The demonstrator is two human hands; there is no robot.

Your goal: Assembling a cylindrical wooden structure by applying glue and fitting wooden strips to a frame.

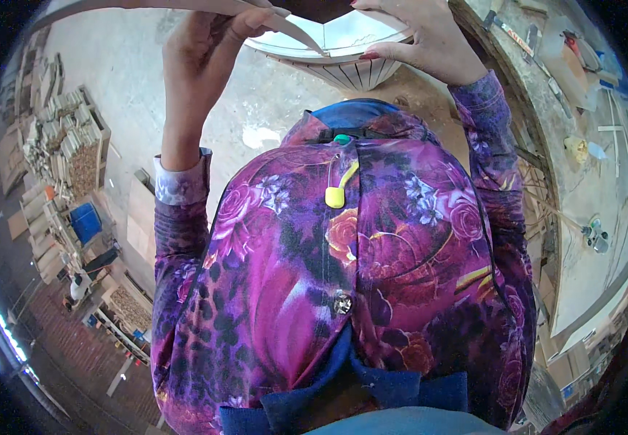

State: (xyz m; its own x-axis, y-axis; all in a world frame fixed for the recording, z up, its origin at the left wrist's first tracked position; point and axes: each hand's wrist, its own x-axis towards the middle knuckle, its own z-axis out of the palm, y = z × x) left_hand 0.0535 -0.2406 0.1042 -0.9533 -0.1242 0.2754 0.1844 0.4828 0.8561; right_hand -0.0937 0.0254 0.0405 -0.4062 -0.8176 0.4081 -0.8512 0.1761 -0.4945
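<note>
My left hand (pixel 216 47) pinches a thin, pale, curved strip (pixel 292 30), perhaps wood or veneer, near the top of the view. One end of it runs off to the upper left. The other tapers down to the near rim of a round piece (pixel 354 71) with a whitish, glossy top and a side of narrow slats. Over the right part of that piece lies my right hand (pixel 430 40), its thumb stretched along the rim and its fingers spread apart from it. The piece's far part is cut off by the upper edge.
At right, a long worktop (pixel 597 196) carries a hammer (pixel 511 35), a yellowish roll-like item (pixel 576 148) and a small container (pixel 597 235). Stacks of wood strips (pixel 67 145) and a blue bin (pixel 85 222) stand on the left. Concrete floor (pixel 129 58) lies between.
</note>
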